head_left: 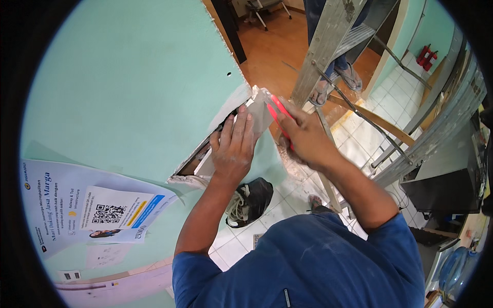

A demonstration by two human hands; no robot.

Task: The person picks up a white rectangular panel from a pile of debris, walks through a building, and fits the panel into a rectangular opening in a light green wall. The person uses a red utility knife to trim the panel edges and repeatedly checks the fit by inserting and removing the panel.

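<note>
Two roles are showing: the left hand is lying spread on the pale board at the wall gap, apparently steadying it; the right hand is gripping a red-handled tool by its corner.

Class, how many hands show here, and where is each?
2: the left hand at the wall opening; the right hand, to its right, gripping a red tool. Another person's legs show, but that person's hands are out of view.
</note>
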